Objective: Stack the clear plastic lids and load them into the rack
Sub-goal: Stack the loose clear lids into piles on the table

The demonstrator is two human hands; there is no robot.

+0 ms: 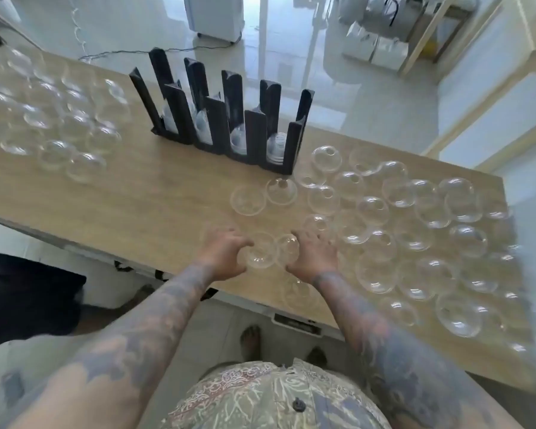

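Head view: both hands at desk's (pixel 143 193) near edge. Left hand (pixel 226 253) cups one lid (pixel 258 250), fingers half curled. Right hand (pixel 313 258) grips second lid (pixel 288 248). One black rack (pixel 226 119), four slots, near far edge. Loose lids: dozens, uncountable.

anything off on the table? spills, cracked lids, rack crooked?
Nothing stands out. The rack stands upright on the table with lids stacked in its slots; loose lids look intact. No spills.
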